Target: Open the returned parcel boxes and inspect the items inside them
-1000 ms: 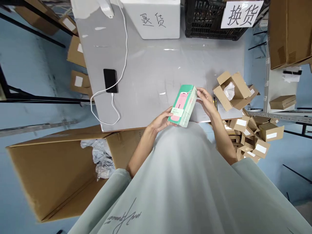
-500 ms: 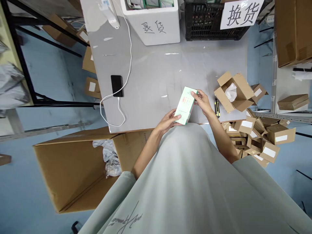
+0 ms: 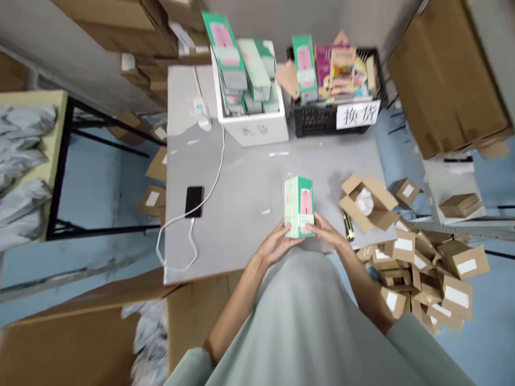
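A green product box (image 3: 299,205) with a pink picture on its front stands upright above the near edge of the grey table (image 3: 245,187). My left hand (image 3: 277,244) grips its lower left side with the fingers closed around it. My right hand (image 3: 326,234) holds its lower right side. Both hands sit close to my body, over the table's front edge.
An open brown carton (image 3: 367,202) with white wrapping lies to the right, a yellow-black cutter (image 3: 348,226) beside it. A phone (image 3: 194,201) on a white cable lies left. At the back stand a white bin (image 3: 251,126) and a black crate (image 3: 332,118) of boxes. Small cartons (image 3: 422,268) are heaped lower right.
The box has been turned upright with its pink front toward me, and both hands have shifted to its lower end. The view has tilted up, showing the bins' contents.
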